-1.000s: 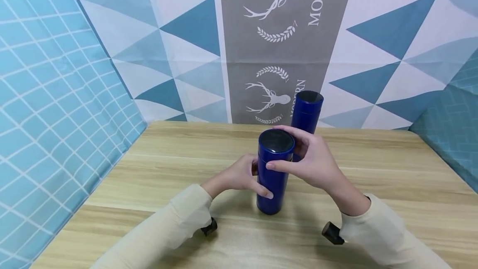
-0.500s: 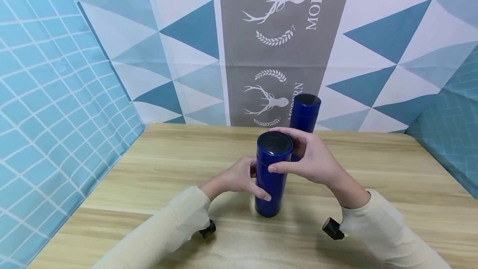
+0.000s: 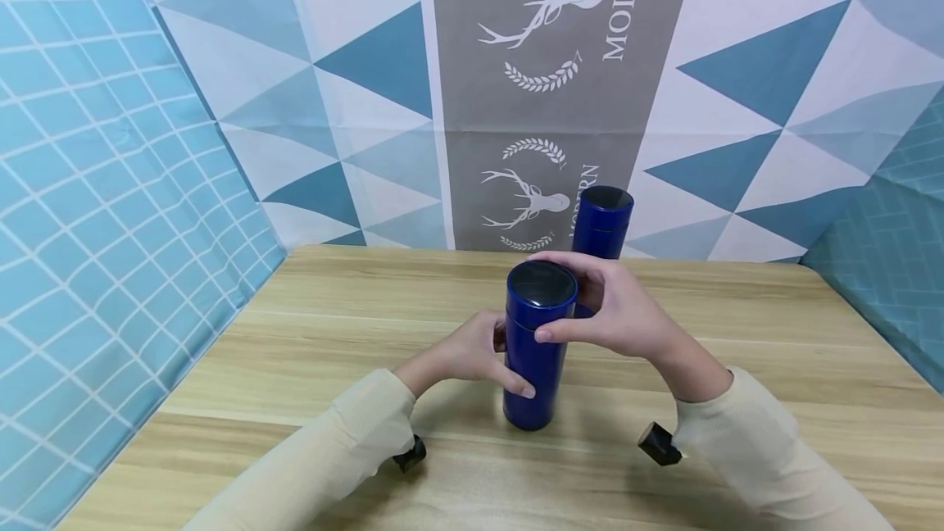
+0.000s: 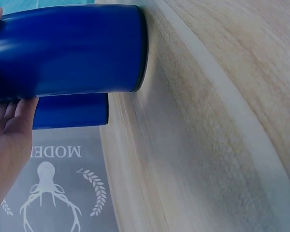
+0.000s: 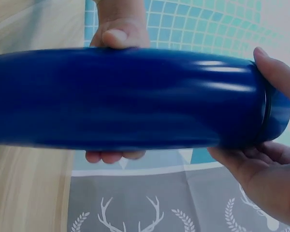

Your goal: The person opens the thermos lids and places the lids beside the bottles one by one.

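Note:
A dark blue thermos flask [image 3: 533, 367] with a shiny black top stands upright between my two hands in the head view. My left hand [image 3: 475, 347] grips its body from the left, thumb across the front and fingers partly hidden behind. Up near the lid [image 3: 543, 289], my right hand [image 3: 615, 310] holds the flask from the right, its thumb just below the lid seam. The right wrist view shows the flask [image 5: 150, 99] lying across the picture with both hands around it. Its base is close over the table in the left wrist view.
A second blue thermos flask [image 3: 605, 224] stands behind, partly covered by the right hand. The wooden table [image 3: 354, 293] ends at a patterned cloth backdrop [image 3: 369, 105], with a blue grid cloth [image 3: 111, 228] on the left. Black wrist cameras sit under both sleeves.
My right thumb has shifted slightly to the right across the front of the flask, near the seam. The left hand keeps its grip, and the whole view has moved a little.

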A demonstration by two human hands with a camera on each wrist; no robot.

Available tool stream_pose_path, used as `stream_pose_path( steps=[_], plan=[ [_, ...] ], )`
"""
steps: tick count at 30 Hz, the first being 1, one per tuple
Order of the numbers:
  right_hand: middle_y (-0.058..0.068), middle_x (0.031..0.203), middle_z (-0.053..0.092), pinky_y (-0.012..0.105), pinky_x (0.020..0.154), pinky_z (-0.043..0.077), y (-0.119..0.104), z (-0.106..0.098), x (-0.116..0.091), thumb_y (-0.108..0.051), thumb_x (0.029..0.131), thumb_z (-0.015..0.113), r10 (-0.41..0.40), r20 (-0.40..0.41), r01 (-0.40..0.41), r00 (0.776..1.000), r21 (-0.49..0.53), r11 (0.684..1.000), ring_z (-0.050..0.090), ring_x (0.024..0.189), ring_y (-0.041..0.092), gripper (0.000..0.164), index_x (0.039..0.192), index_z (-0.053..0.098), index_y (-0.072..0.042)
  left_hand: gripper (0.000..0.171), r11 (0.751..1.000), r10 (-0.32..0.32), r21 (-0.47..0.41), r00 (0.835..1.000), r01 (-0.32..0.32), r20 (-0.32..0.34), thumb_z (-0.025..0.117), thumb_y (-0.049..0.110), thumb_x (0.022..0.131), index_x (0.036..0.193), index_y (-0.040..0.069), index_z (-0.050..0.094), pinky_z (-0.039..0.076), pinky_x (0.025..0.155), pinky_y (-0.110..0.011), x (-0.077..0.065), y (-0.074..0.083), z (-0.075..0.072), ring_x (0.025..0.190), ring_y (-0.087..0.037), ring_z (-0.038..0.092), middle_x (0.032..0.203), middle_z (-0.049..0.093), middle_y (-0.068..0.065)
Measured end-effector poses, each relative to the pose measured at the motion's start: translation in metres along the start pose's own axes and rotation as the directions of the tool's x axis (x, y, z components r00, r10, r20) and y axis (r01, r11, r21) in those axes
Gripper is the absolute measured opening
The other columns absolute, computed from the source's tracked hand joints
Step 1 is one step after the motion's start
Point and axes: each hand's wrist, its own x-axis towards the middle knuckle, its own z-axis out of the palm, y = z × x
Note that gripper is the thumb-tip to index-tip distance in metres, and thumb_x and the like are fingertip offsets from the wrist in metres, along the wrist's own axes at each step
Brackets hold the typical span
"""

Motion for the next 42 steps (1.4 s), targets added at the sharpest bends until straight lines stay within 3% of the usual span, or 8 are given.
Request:
stream_pose_path(
  steps=[13,24,33,42],
  plan=[
    [0.027,0.127,0.058,0.033,0.094,0.055,0.009,-0.01,0.006,0.0,0.074,0.079,-0.058,0.107,0.054,0.993,0.044,0.998,0.065,0.112,0.025,0.069,0.135,0.047,0.003,0.061,1.0,0.012,0.027,1.0,-0.012,0.005,0.084,0.002,0.066,0.122,0.003,0.058,0.054,0.091,-0.022,0.001,-0.001,0.0,0.099,-0.006,0.066,0.119,0.068,-0.015],
    [0.022,0.128,0.059,0.037,0.093,0.056,0.008,-0.015,0.009,0.0,0.076,0.077,-0.072,0.173,0.064,0.982,0.049,0.997,0.065,0.112,0.025,0.068,0.136,0.045,0.004,0.06,1.0,0.012,0.005,1.0,-0.012,0.004,0.084,-0.001,0.065,0.12,0.001,0.059,0.054,0.091,-0.021,0.002,0.0,0.0,0.096,-0.005,0.066,0.117,0.068,-0.017],
    [-0.008,0.123,0.064,0.036,0.094,0.055,0.009,-0.021,0.011,0.003,0.077,0.075,-0.092,0.257,0.072,0.962,0.088,0.994,0.065,0.111,0.017,0.068,0.137,0.042,0.007,0.061,1.0,-0.004,-0.024,1.0,0.004,0.004,0.084,-0.003,0.063,0.119,0.002,0.06,0.053,0.092,-0.021,0.002,0.001,0.003,0.095,-0.002,0.066,0.116,0.069,-0.015],
    [-0.004,0.126,0.063,0.036,0.096,0.054,0.012,-0.023,0.015,0.004,0.078,0.074,-0.11,0.322,0.069,0.94,0.138,0.988,0.064,0.113,0.018,0.069,0.138,0.04,0.006,0.058,1.0,-0.005,-0.01,1.0,0.005,-0.011,0.084,-0.003,0.063,0.116,0.004,0.061,0.054,0.09,-0.021,0.0,-0.001,0.004,0.092,-0.001,0.066,0.113,0.07,-0.014]
  ],
)
